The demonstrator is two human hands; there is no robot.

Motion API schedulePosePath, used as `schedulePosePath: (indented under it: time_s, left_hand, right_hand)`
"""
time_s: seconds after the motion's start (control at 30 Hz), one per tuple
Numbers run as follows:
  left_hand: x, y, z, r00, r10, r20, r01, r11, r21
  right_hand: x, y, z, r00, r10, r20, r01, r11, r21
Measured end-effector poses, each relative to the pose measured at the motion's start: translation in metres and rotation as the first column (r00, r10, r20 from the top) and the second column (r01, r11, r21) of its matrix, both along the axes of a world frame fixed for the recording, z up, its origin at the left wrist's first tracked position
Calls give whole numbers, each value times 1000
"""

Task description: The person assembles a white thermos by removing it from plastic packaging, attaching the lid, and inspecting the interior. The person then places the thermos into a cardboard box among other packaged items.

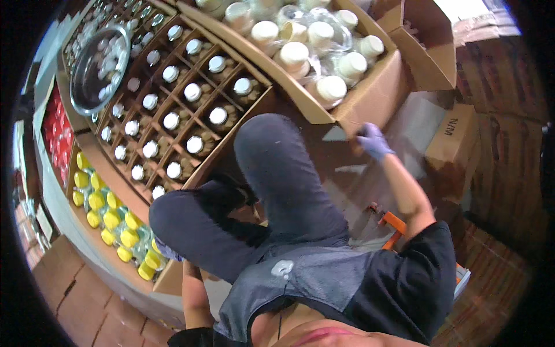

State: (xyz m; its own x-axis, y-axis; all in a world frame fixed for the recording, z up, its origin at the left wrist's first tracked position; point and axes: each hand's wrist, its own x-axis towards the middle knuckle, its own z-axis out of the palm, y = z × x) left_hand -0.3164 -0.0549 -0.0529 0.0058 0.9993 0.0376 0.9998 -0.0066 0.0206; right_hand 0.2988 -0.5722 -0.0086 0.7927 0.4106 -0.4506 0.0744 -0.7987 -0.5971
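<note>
My right hand [376,142], in a pale purple glove, is beside the near right corner of a cardboard box [399,69] holding several cream-lidded bottles [331,89] and clear plastic. Its fingers look curled in; what they hold, if anything, is too small to make out. My left hand [166,250], also gloved, is low beside my knee, next to a carton of clear bottles with yellow caps [129,237]. The knee hides most of its fingers. Ahead of my knees stands a large divided carton [260,92] of bottles with silvery-white caps [218,115], one per compartment.
A clear round bowl [87,109] with small white pieces rests on the divided carton. Red-topped items [58,136] stand at the far left. On the right are a closed cardboard box [454,136], an orange-framed object [394,222] by my elbow, and stacked brown cartons [503,150].
</note>
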Motion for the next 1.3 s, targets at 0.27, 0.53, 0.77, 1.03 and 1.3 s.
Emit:
schedulePosePath:
  time_s: [0.27, 0.53, 0.77, 1.03, 1.3]
  left_hand:
    - [14, 16, 6, 992, 122, -35, -125, 986, -111]
    - [-15, -29, 8, 963, 268, 32, -257, 945, -204]
    - [-24, -86, 9, 871, 474, 130, -429, 862, -271]
    - [-8, -97, 51, 966, 200, -166, -256, 838, -481]
    - [-18, -83, 37, 956, 290, -37, -290, 926, -240]
  right_hand:
    - [21, 78, -8, 974, 206, -93, -226, 900, -373]
    - [162, 149, 35, 475, 666, 575, -702, 681, -209]
    - [211, 181, -50, 22, 1000, 11, -701, 23, -713]
    - [211, 205, 13, 139, 981, 136, -730, 194, -655]
    - [235, 145, 68, 740, 595, 313, -568, 803, -183]
